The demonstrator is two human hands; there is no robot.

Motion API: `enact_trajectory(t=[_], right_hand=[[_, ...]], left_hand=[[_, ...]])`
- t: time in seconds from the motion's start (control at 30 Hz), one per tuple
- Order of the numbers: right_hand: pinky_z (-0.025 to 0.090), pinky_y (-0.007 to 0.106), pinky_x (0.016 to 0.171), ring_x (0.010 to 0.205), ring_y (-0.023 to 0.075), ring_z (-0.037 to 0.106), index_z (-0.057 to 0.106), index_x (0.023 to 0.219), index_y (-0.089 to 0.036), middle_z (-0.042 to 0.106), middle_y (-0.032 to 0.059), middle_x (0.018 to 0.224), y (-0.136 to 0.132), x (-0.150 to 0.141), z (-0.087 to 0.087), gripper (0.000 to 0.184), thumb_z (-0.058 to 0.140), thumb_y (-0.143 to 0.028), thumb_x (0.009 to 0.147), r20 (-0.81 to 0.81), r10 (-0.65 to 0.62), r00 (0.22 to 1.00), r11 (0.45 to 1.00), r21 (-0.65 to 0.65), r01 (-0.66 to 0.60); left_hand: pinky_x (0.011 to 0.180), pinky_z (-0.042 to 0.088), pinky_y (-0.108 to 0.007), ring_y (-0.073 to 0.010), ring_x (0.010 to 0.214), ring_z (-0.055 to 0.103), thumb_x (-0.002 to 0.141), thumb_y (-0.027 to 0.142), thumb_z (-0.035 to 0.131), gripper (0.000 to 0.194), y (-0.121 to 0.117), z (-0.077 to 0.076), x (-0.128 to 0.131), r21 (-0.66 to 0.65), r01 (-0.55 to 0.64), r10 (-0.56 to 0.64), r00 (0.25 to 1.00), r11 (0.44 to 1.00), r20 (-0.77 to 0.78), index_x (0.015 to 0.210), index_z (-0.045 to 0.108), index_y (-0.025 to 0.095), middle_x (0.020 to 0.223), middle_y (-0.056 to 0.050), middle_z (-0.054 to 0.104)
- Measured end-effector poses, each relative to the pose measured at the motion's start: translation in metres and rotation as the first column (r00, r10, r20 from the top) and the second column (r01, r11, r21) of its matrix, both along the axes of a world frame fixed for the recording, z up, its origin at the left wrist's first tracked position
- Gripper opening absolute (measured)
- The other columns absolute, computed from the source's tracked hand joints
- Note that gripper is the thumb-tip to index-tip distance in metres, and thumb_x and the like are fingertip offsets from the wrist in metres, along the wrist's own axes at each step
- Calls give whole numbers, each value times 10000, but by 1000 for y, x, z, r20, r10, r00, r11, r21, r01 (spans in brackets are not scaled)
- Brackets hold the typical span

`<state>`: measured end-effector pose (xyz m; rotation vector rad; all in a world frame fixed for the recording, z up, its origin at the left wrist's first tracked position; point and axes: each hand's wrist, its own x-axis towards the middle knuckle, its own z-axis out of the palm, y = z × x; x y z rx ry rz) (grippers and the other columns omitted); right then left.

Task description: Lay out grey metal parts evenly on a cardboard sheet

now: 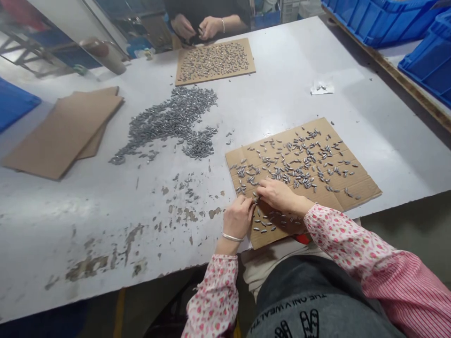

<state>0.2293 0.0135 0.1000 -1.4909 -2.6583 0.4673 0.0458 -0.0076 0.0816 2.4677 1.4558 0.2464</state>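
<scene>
My left hand (237, 217), with a thin silver bangle at the wrist, stands at the near edge of a brown cardboard sheet (352, 185). Its fingertips pinch a small oblong grey metal piece (255, 199). My right hand (278, 195) reaches across from the right, its fingertips touching the left hand's fingers over the cardboard. Several similar grey pieces (299, 164) lie scattered on the sheet, some just below my hands. Both sleeves are pink and floral.
A large heap of grey pieces (176, 119) lies on the scuffed grey table (317, 108). Across it, a person's hands (197, 27) work above a second cardboard sheet (214, 61). Stacked cardboard (66, 131) lies left; blue plastic crates (380, 19) stand far right.
</scene>
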Motion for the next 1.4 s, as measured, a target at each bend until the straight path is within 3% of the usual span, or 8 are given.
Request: enact_trajectory(t=[0.37,0.6,0.7,0.83,1.0,1.2,1.4], right_hand=[[360,270,724,864,172,514,634,928,-161,596,70,936,-3,13,-8,141,513,-234,926,-51,49,997,999,11,-49],[345,265,701,856,171,516,634,937,-156,595,76,937,-5,10,-6,153,513,-249,929,-48,15,999,1000,-10,-15],[335,265,679,828,164,517,641,925,-149,601,81,923,-5,12,-1,191,467,-224,948,-30,19,999,999,-37,-20],[340,262,681,829,161,530,643,945,-164,604,74,938,-6,15,-3,202,458,-245,953,-34,17,999,999,-44,-19],[352,261,701,855,172,545,644,961,-159,614,82,955,-7,9,-4,176,497,-251,930,-11,-49,999,998,-44,49],[351,262,701,832,171,548,662,913,-158,630,81,908,-7,18,10,197,473,-212,931,22,38,999,992,-123,-35],[361,254,704,863,166,549,660,957,-184,619,65,941,-1,13,-2,191,495,-277,933,-48,-45,998,997,-68,42]], left_hand=[[689,406,-256,-155,837,572,906,298,511,151,-1,10,7,-153,46,-51,998,987,-25,873,629,209,877,-28,614],[713,424,-259,-152,815,579,896,298,519,148,1,1,3,-175,60,-44,994,983,96,863,631,206,859,-23,614],[742,440,-259,-145,820,586,906,279,489,163,3,1,-3,-175,-2,31,986,985,163,898,634,206,907,-32,626],[719,445,-254,-142,791,591,904,269,484,174,7,10,-4,-141,-74,98,980,987,172,955,641,214,922,-35,626],[659,417,-246,-150,785,581,909,292,487,189,10,10,4,-79,-34,39,998,996,58,966,654,224,908,-39,612],[645,383,-244,-144,780,560,935,314,446,235,8,3,3,-10,37,-38,999,999,-16,891,653,212,870,-38,603],[618,353,-251,-139,721,536,938,262,426,286,2,7,1,75,105,-101,994,992,-50,761,642,195,763,-43,595]])
